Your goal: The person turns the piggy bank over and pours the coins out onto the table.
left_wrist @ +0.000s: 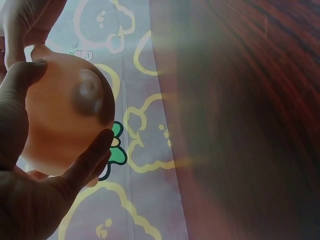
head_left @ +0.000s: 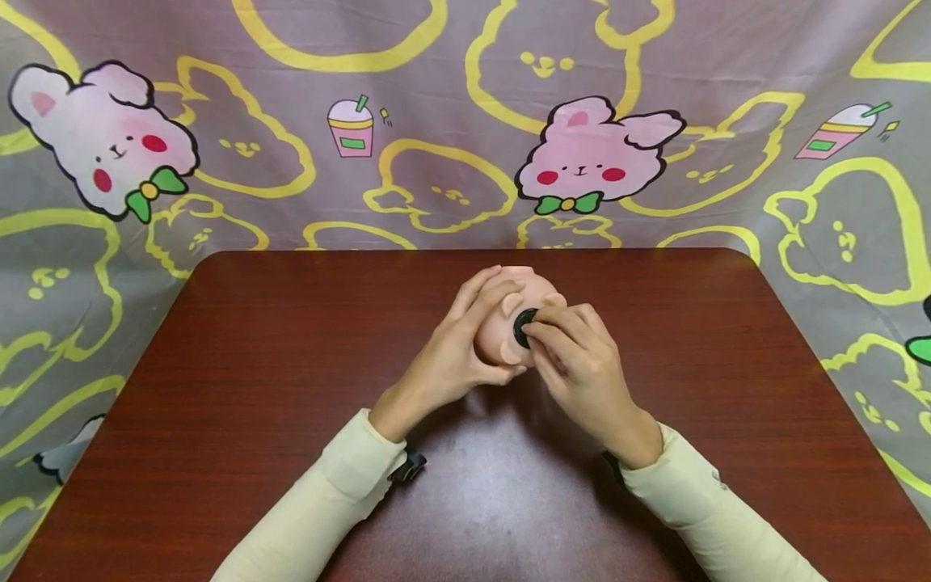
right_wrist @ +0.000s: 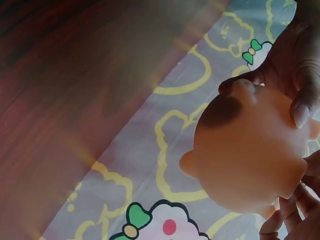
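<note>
A round pink piggy bank (head_left: 494, 330) with stubby feet is held with its underside turned to the head camera. My left hand (head_left: 452, 349) grips its left side, fingers over the far side and thumb under the near side. Between the feet sits a round black stopper (head_left: 520, 329). My right hand (head_left: 585, 364) has its fingertips on this stopper, pinching at its right edge and covering part of it. In the left wrist view the smooth body of the piggy bank (left_wrist: 55, 110) shows, and in the right wrist view a dark shadow falls on the piggy bank (right_wrist: 250, 150).
Beneath the hands stretches a dark red-brown wooden table (head_left: 291, 347) with rounded far corners. A grey curtain (head_left: 451, 97) printed with cartoon bunnies and yellow outlines hangs behind it and along both sides. A black wrist device (head_left: 410, 466) shows at the left cuff.
</note>
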Demonstrator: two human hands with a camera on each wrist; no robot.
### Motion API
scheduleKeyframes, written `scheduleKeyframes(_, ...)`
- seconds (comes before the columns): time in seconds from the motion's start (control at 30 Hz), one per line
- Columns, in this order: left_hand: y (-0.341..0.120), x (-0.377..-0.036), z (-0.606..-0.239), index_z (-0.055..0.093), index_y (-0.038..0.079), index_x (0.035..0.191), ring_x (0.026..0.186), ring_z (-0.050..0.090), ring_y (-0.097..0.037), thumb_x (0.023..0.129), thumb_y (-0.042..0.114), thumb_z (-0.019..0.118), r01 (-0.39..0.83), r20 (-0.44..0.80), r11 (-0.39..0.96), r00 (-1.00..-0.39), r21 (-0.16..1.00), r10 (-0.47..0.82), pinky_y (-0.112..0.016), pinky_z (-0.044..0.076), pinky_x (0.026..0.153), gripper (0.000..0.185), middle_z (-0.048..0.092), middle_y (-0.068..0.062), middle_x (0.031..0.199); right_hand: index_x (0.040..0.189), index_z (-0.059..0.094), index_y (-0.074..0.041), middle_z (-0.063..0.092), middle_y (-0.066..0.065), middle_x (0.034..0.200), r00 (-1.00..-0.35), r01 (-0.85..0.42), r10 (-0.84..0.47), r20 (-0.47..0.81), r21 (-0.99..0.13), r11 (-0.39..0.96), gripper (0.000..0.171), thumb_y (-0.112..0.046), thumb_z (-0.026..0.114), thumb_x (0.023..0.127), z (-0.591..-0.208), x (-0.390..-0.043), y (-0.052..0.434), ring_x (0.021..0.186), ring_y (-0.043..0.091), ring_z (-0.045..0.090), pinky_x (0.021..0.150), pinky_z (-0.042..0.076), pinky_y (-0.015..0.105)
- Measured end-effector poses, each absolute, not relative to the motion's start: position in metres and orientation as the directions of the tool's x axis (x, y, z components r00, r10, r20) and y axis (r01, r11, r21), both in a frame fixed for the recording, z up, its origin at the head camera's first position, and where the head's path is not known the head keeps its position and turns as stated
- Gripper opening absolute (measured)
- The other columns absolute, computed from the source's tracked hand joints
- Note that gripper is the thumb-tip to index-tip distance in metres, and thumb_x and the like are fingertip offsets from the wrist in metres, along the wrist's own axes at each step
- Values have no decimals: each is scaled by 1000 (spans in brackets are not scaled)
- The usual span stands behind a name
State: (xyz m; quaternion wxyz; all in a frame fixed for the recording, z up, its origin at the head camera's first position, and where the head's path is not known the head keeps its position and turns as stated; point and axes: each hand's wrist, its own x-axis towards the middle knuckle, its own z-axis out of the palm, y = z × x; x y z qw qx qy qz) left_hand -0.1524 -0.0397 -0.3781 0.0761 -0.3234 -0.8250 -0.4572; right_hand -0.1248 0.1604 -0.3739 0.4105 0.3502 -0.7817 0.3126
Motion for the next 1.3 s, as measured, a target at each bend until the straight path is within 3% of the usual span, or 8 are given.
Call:
scheduleKeyframes(0.2, -39, -151, -378, 42, 29, 157, 144, 49, -25, 73, 20, 95, 614, 428, 392, -775, 685, 465, -43, 56, 104, 99, 26, -2, 171, 96, 76, 4, 73, 17, 100, -416, -795, -274, 867, -200, 573, 12, 7, 68, 89, -375, -124, 159, 87, 36, 61, 79, 47, 43)
scheduleKeyframes(0.53, -38, -149, -376, 42, 29, 157, 134, 57, -28, 74, 20, 95, 611, 424, 418, -781, 673, 458, -45, 58, 98, 98, 25, 0, 171, 94, 77, 4, 73, 16, 98, -420, -789, -253, 872, -213, 576, 12, 5, 65, 91, -375, -124, 158, 86, 35, 61, 75, 45, 43)
scheduleKeyframes(0.83, -37, -148, -376, 42, 28, 157, 130, 59, -30, 74, 19, 95, 610, 420, 432, -782, 664, 460, -47, 60, 93, 99, 26, -4, 171, 93, 75, 5, 72, 19, 97, -423, -798, -255, 869, -225, 558, 13, 10, 64, 90, -377, -124, 157, 86, 36, 61, 79, 48, 43)
scheduleKeyframes(1.3, -37, -149, -378, 42, 29, 157, 130, 59, -30, 75, 22, 95, 611, 420, 431, -782, 664, 461, -46, 59, 94, 98, 24, 0, 171, 89, 78, 2, 73, 16, 97, -433, -783, -257, 864, -219, 582, 14, 12, 68, 86, -376, -123, 158, 81, 34, 59, 68, 42, 43)
